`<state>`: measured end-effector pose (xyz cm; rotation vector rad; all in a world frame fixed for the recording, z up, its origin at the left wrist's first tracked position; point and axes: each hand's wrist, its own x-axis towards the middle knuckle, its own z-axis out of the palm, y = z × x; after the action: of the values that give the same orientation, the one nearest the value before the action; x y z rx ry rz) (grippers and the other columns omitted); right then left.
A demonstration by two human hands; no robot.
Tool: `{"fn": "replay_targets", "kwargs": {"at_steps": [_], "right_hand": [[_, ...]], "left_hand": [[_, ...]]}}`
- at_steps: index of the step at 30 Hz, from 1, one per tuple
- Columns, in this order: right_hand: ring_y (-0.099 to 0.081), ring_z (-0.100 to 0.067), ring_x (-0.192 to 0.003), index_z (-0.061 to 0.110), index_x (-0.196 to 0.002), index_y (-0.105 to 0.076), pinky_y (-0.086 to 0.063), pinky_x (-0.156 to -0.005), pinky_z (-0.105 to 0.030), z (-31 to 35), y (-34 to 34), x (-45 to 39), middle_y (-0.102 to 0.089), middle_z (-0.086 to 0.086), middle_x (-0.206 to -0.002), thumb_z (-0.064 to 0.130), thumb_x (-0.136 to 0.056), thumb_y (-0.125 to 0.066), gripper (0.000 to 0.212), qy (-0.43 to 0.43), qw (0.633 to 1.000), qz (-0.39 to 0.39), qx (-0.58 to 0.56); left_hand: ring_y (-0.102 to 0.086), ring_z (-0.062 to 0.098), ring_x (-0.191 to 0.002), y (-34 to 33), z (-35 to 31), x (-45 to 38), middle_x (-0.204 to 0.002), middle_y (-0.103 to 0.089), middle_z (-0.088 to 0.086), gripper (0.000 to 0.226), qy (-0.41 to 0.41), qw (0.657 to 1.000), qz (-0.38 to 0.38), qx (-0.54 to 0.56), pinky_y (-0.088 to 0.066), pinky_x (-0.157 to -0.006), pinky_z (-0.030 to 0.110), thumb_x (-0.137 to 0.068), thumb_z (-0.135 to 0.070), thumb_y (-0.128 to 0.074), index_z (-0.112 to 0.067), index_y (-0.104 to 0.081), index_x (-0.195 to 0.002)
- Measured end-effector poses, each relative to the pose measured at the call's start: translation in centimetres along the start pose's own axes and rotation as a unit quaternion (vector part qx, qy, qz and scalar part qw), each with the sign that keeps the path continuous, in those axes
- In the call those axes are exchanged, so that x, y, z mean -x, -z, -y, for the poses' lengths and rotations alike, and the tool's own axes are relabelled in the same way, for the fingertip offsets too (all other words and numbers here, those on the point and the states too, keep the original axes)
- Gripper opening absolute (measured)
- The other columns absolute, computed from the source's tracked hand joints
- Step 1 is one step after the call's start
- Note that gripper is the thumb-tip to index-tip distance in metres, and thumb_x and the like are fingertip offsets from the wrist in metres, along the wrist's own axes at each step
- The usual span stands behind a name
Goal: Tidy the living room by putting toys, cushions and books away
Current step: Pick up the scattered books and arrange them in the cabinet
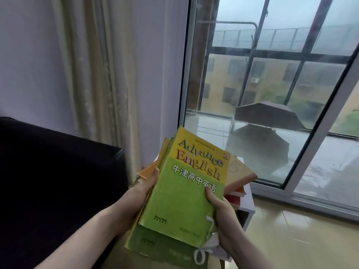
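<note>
I hold a stack of green and yellow textbooks [182,193] in front of me, the top one titled "Advance with English". My left hand [138,193] grips the stack's left edge from below, fingers curled round it. My right hand [223,216] grips the right edge, thumb pressed on the top cover. A second green book [159,247] sticks out at the bottom of the stack. Beneath and behind the stack lie more books [240,172], tan and orange, on a white side table [246,202].
A black sofa arm [58,171] fills the left. A beige curtain [101,74] hangs against the wall behind it. A sliding glass door [272,94] to a wet balcony stands on the right, above a glossy tiled floor [301,239].
</note>
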<state>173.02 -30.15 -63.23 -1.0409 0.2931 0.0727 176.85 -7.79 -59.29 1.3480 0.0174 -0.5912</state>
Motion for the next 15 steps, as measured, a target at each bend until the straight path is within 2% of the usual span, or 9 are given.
{"fn": "replay_targets", "kwargs": {"at_steps": [3, 5, 8, 10, 12, 15], "right_hand": [[-0.074, -0.04, -0.098, 0.007, -0.128, -0.061, -0.063, -0.07, -0.045, 0.4, 0.8, 0.3, -0.075, -0.019, -0.112, 0.029, -0.093, -0.064, 0.041, 0.004, 1.0, -0.006, 0.026], [-0.074, -0.039, -0.097, 0.008, -0.126, -0.062, -0.064, -0.071, -0.045, 0.5, 1.2, 0.5, -0.075, -0.018, -0.11, 0.031, -0.093, -0.064, 0.04, 0.012, 0.998, -0.019, 0.052], [-0.075, -0.036, -0.094, 0.01, -0.125, -0.063, -0.064, -0.067, -0.041, 0.4, 1.8, 0.7, -0.077, -0.015, -0.108, 0.03, -0.097, -0.061, 0.034, 0.021, 0.995, -0.047, 0.08], [-0.076, -0.035, -0.094, 0.011, -0.125, -0.063, -0.064, -0.067, -0.041, 0.4, 2.2, 0.8, -0.077, -0.015, -0.108, 0.027, -0.1, -0.058, 0.03, 0.024, 0.994, -0.068, 0.083], [-0.075, -0.037, -0.096, 0.011, -0.125, -0.063, -0.065, -0.07, -0.045, 0.3, 2.7, 0.8, -0.076, -0.017, -0.11, 0.021, -0.102, -0.056, 0.026, 0.022, 0.994, -0.082, 0.071], [-0.074, -0.04, -0.098, 0.007, -0.122, -0.065, -0.061, -0.083, -0.053, 0.3, 3.4, 1.2, -0.075, -0.021, -0.109, 0.014, -0.102, -0.055, 0.024, 0.023, 0.991, -0.105, 0.08]], "left_hand": [[-0.073, 0.038, -0.1, 0.0, 1.0, -1.1, -0.118, -0.073, 0.023, 0.059, -0.029, 0.999, -0.017, 0.021, -0.057, -0.094, 0.049, -0.087, -0.057, -0.059, -0.009, -0.077, -0.116], [-0.073, 0.04, -0.102, -0.5, 1.4, -1.2, -0.116, -0.073, 0.023, 0.058, -0.04, 0.998, -0.032, 0.023, -0.055, -0.097, 0.052, -0.084, -0.055, -0.064, -0.007, -0.076, -0.115], [-0.076, 0.034, -0.086, -0.8, 1.9, -1.5, -0.103, -0.077, 0.022, 0.045, -0.049, 0.996, -0.058, 0.036, -0.059, -0.08, 0.043, -0.094, -0.046, -0.061, -0.005, -0.08, -0.101], [-0.076, 0.031, -0.077, -1.0, 1.7, -1.4, -0.099, -0.077, 0.02, 0.04, -0.053, 0.996, -0.053, 0.039, -0.058, -0.071, 0.037, -0.099, -0.038, -0.058, -0.004, -0.078, -0.103], [-0.076, 0.031, -0.077, -0.9, 1.5, -1.5, -0.1, -0.077, 0.02, 0.04, -0.058, 0.996, -0.048, 0.046, -0.057, -0.072, 0.038, -0.098, -0.039, -0.06, -0.003, -0.078, -0.106], [-0.077, 0.033, -0.083, -1.0, 0.4, -1.4, -0.106, -0.077, 0.02, 0.039, -0.07, 0.995, -0.036, 0.068, -0.062, -0.071, 0.038, -0.098, -0.038, -0.06, -0.005, -0.079, -0.104]]}}
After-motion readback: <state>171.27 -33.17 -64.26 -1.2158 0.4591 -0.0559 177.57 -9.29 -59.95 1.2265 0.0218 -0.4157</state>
